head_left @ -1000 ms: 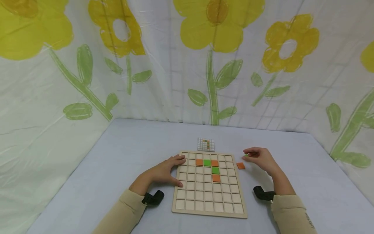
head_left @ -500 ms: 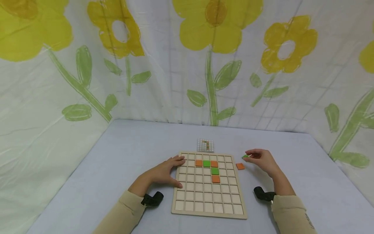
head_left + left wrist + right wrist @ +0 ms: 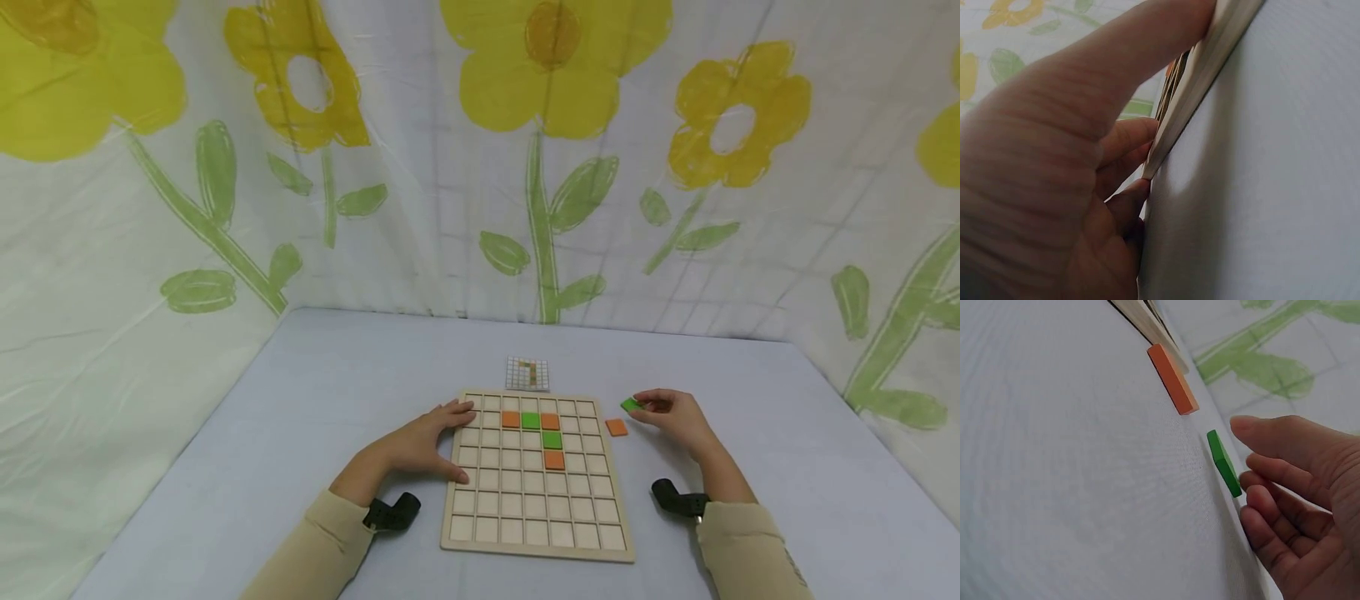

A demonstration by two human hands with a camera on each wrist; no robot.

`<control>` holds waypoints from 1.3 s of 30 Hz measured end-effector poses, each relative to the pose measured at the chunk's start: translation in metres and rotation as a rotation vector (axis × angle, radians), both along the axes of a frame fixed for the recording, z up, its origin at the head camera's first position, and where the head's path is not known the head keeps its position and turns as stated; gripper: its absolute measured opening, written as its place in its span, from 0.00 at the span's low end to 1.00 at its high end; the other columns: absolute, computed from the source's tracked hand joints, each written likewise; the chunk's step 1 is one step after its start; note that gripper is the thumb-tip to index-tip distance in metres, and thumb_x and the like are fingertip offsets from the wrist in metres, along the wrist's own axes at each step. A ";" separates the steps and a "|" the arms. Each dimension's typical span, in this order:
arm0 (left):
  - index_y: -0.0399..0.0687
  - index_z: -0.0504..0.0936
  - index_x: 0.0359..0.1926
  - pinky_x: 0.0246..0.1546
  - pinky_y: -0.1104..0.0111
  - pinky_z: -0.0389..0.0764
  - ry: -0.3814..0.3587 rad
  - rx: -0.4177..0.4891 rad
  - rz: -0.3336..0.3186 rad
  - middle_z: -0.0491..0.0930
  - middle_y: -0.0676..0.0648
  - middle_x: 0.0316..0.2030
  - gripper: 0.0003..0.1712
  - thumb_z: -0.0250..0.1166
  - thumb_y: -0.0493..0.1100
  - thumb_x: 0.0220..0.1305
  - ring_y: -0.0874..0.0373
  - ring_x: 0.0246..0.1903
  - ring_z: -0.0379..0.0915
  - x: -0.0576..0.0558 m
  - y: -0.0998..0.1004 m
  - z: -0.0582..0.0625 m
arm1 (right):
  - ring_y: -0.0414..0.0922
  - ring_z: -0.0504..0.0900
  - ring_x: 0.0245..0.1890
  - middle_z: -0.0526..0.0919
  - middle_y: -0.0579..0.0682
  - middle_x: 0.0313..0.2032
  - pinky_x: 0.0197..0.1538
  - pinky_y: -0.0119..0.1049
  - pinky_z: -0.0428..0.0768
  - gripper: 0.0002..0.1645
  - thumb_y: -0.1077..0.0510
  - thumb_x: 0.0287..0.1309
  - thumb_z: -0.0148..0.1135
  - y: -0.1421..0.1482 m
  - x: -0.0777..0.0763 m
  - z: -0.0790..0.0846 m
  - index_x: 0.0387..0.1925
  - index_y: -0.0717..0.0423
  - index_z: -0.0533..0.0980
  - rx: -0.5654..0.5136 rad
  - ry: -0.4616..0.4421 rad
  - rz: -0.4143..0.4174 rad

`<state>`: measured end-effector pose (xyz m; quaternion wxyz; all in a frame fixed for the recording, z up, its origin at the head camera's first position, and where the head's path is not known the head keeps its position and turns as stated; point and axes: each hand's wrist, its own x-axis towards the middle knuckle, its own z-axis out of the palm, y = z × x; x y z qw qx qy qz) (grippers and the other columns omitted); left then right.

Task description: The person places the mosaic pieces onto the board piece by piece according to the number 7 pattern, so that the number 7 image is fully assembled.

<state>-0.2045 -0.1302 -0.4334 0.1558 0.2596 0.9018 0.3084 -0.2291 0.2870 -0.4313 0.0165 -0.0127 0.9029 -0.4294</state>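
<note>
A wooden grid board [image 3: 536, 553] lies in the middle of the table. My left hand [image 3: 416, 442] rests on its left edge, thumb and fingers spread; in the left wrist view the thumb [image 3: 1147, 37] touches the rim. Inside the board, orange and green square tiles form a bent line, with a green tile [image 3: 552, 440] near its corner. To the right of the board, my right hand [image 3: 675, 421] is at a loose green tile [image 3: 1224, 464]. The right wrist view shows its fingertips at the tile's edge and the thumb apart from it. A loose orange tile [image 3: 617, 427] lies nearby.
A small card [image 3: 528, 373] with a printed grid and coloured squares lies just behind the board. A white curtain [image 3: 420, 208] with painted yellow flowers hangs behind the table [image 3: 360, 350].
My right hand has drawn slightly right and toward me, and more of the green tile shows beside its fingers. The left hand has stayed on the board; the tiles in it are unchanged.
</note>
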 end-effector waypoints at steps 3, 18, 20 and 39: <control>0.56 0.61 0.69 0.70 0.46 0.49 -0.001 0.005 -0.001 0.49 0.55 0.72 0.55 0.74 0.62 0.40 0.46 0.73 0.37 0.000 0.000 0.001 | 0.34 0.73 0.31 0.80 0.52 0.35 0.32 0.25 0.75 0.26 0.55 0.51 0.69 0.000 0.000 -0.002 0.49 0.68 0.76 0.010 0.011 -0.008; 0.56 0.61 0.69 0.69 0.46 0.49 0.010 0.004 -0.006 0.50 0.55 0.72 0.54 0.74 0.62 0.40 0.45 0.73 0.38 0.000 0.000 0.001 | 0.37 0.73 0.30 0.81 0.55 0.33 0.30 0.25 0.74 0.21 0.59 0.51 0.68 -0.002 -0.002 -0.006 0.44 0.70 0.77 0.089 0.041 -0.033; 0.56 0.61 0.69 0.69 0.46 0.50 0.012 0.003 -0.005 0.50 0.55 0.72 0.54 0.74 0.62 0.40 0.45 0.73 0.38 0.000 0.000 0.000 | 0.38 0.73 0.30 0.81 0.54 0.33 0.30 0.25 0.73 0.21 0.59 0.51 0.68 -0.003 -0.002 -0.006 0.43 0.70 0.77 0.097 0.042 -0.039; 0.56 0.61 0.69 0.69 0.46 0.49 -0.004 0.004 0.003 0.49 0.55 0.72 0.55 0.75 0.61 0.40 0.46 0.73 0.38 0.001 0.001 0.001 | 0.39 0.75 0.30 0.82 0.55 0.32 0.30 0.28 0.75 0.18 0.60 0.52 0.66 -0.007 0.000 0.010 0.42 0.70 0.78 0.116 0.015 0.037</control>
